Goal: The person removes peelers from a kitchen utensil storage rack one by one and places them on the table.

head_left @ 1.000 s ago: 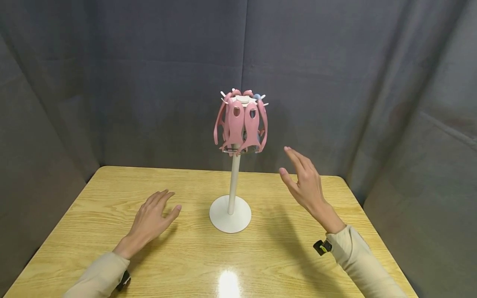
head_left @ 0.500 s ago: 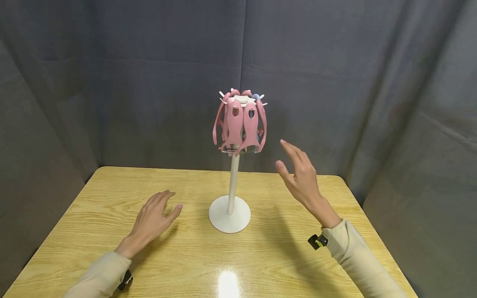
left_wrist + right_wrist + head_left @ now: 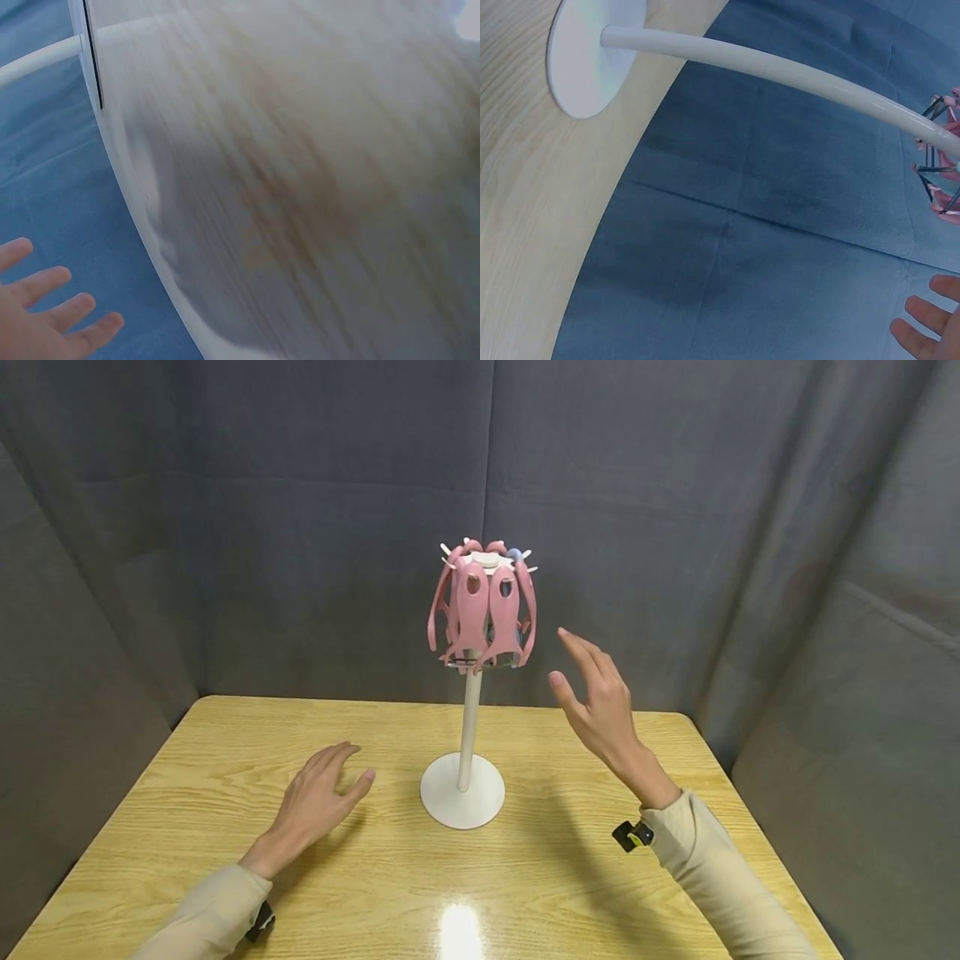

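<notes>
A white stand with a round base rises from the table, prongs spread around its top. Several pink Y-shaped peelers hang from those prongs, blades downward; a blue handle end shows behind them. My right hand is raised to the right of the peelers, apart from them, fingers extended and thumb spread. Left of the base, my left hand hovers over the table with relaxed fingers, holding nothing. Its fingers also appear in the left wrist view. The peelers at the back are partly hidden.
The wood-grain table has its far edge close to a grey curtain, which also closes off both sides. Both wrists wear small dark devices under beige sleeves.
My right hand has moved up and slightly left, nearer the peelers. My left hand has shifted a little to the right. The peelers still hang in the same places.
</notes>
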A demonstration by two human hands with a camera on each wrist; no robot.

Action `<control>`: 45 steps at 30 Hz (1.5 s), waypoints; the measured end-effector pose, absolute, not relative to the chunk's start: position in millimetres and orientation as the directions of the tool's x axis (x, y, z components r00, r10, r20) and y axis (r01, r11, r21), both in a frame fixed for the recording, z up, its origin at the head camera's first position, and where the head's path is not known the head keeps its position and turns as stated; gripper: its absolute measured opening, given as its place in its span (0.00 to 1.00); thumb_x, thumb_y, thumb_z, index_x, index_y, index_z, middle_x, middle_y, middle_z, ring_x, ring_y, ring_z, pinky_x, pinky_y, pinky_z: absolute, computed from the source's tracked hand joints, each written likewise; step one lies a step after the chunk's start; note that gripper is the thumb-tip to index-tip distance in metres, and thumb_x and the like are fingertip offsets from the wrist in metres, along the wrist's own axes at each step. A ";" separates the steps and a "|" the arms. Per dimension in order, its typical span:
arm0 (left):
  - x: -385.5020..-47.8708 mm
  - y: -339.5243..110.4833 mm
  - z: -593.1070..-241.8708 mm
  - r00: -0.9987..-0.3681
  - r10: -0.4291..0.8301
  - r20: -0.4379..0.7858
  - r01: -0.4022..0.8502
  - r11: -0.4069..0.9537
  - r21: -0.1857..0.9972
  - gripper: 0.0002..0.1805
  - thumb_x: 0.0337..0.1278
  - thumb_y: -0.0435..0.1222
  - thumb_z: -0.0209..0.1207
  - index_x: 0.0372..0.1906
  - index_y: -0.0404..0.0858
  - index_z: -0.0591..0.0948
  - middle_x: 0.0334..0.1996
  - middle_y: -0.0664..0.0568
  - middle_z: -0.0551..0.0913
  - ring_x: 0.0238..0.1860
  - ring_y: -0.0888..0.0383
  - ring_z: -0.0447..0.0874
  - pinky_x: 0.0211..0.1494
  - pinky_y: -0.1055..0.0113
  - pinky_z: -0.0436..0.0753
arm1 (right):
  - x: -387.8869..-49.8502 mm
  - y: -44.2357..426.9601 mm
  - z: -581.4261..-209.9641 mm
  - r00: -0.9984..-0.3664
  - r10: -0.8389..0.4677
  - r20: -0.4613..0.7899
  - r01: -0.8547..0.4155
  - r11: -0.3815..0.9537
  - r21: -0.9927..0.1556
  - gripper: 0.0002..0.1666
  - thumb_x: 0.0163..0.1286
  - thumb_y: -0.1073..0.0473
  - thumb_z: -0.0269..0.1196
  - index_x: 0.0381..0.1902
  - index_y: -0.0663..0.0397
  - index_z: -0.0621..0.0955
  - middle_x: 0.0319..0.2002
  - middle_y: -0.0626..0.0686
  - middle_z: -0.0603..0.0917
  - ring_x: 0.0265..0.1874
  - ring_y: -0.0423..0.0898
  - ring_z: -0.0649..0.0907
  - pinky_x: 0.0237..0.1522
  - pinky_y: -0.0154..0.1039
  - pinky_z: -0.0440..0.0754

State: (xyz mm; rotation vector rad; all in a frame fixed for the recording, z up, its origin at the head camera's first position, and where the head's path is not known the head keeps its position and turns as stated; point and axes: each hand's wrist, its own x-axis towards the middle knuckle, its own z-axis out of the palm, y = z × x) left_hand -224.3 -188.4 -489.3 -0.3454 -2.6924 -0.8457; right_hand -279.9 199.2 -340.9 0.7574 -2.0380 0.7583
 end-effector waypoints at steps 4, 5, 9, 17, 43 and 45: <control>-224.5 -184.6 -490.0 -0.922 0.139 0.361 0.323 0.790 0.521 0.36 0.68 0.60 0.51 0.69 0.39 0.71 0.69 0.40 0.68 0.68 0.37 0.64 0.65 0.34 0.66 | -278.7 195.3 -336.6 -0.483 -0.242 0.841 -0.744 0.620 -0.249 0.39 0.75 0.31 0.45 0.69 0.50 0.73 0.63 0.58 0.76 0.59 0.58 0.76 0.55 0.62 0.75; -224.5 -183.8 -490.0 -0.921 0.139 0.365 0.326 0.788 0.522 0.36 0.68 0.60 0.51 0.69 0.39 0.71 0.68 0.40 0.69 0.68 0.37 0.64 0.64 0.34 0.66 | -278.5 194.1 -335.4 -0.481 -0.242 0.843 -0.747 0.616 -0.250 0.39 0.75 0.31 0.46 0.70 0.50 0.73 0.63 0.58 0.77 0.59 0.58 0.76 0.55 0.62 0.75; -224.9 -180.6 -489.4 -0.918 0.144 0.370 0.336 0.778 0.531 0.36 0.69 0.60 0.51 0.69 0.40 0.71 0.68 0.40 0.69 0.68 0.38 0.65 0.64 0.34 0.67 | -278.9 191.1 -331.4 -0.481 -0.240 0.843 -0.750 0.611 -0.254 0.38 0.75 0.31 0.45 0.70 0.49 0.72 0.62 0.58 0.77 0.59 0.57 0.76 0.55 0.61 0.75; -226.2 -174.4 -488.0 -0.911 0.170 0.374 0.368 0.743 0.559 0.35 0.69 0.59 0.52 0.69 0.39 0.71 0.68 0.41 0.69 0.68 0.38 0.65 0.63 0.34 0.68 | -281.5 185.0 -322.5 -0.466 -0.220 0.857 -0.772 0.575 -0.272 0.40 0.75 0.30 0.46 0.69 0.52 0.73 0.62 0.57 0.77 0.60 0.57 0.76 0.56 0.62 0.75; -233.1 -149.5 -488.3 -0.919 0.149 0.364 0.368 0.653 0.662 0.33 0.69 0.57 0.54 0.69 0.42 0.69 0.66 0.43 0.72 0.66 0.39 0.69 0.63 0.38 0.71 | -289.1 169.2 -299.6 -0.435 -0.194 0.879 -0.822 0.485 -0.299 0.39 0.75 0.34 0.50 0.69 0.57 0.71 0.60 0.58 0.78 0.54 0.56 0.80 0.57 0.51 0.78; -233.4 -146.5 -487.5 -0.918 0.148 0.367 0.370 0.648 0.666 0.33 0.68 0.55 0.56 0.69 0.41 0.69 0.66 0.43 0.72 0.66 0.39 0.69 0.63 0.38 0.71 | -289.3 167.8 -298.7 -0.438 -0.197 0.877 -0.826 0.474 -0.306 0.39 0.75 0.34 0.51 0.70 0.56 0.70 0.60 0.59 0.78 0.55 0.55 0.80 0.57 0.51 0.78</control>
